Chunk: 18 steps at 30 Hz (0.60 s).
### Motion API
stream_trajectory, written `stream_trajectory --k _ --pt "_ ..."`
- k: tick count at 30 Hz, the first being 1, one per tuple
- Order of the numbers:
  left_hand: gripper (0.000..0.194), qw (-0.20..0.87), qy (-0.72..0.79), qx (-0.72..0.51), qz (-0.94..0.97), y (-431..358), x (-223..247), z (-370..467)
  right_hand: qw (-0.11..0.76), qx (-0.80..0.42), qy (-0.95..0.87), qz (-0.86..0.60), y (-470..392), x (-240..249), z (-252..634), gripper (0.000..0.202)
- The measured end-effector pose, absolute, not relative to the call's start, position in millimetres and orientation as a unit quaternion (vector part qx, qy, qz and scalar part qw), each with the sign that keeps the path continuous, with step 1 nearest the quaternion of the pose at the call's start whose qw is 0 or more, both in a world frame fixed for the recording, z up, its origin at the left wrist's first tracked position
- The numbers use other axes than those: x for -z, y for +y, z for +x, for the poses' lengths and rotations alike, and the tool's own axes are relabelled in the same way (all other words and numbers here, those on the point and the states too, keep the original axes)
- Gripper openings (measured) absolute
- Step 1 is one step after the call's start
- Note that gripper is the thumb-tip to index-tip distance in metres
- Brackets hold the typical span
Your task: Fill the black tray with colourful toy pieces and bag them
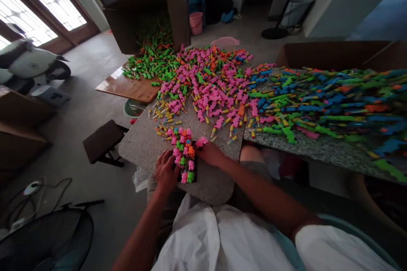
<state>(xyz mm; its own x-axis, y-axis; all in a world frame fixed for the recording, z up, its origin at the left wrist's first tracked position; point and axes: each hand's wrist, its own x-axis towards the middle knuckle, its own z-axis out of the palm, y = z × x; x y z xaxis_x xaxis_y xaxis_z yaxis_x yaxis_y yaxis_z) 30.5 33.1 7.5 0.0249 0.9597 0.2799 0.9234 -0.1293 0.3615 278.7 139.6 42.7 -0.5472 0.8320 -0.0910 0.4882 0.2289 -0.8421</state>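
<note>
A small black rack stands near the front of the speckled tabletop, filled with upright pink, green and orange animal-shaped toy figures. Its lower part shows a few dark gaps between figures. My left hand grips the rack's left side with bent fingers, the thumb along its edge. On the right side, my right hand is closed on a pink toy figure, held just beside the rack's upper part; its fingertips are partly hidden. Several yellow-tipped figures lie loose just beyond the rack.
A large pile of pink figures covers the table's far side. Green ones spill from a cardboard box onto a brown board. More blue and green figures spread over the right-hand counter. A stool and fan stand left.
</note>
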Motion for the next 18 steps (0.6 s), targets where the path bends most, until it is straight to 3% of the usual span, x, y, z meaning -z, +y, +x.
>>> stream_trajectory --k 18 --pt "0.031 0.024 0.645 -0.240 0.725 34 -3 29 0.045 -0.298 -0.842 -0.449 139 -51 261 0.033"
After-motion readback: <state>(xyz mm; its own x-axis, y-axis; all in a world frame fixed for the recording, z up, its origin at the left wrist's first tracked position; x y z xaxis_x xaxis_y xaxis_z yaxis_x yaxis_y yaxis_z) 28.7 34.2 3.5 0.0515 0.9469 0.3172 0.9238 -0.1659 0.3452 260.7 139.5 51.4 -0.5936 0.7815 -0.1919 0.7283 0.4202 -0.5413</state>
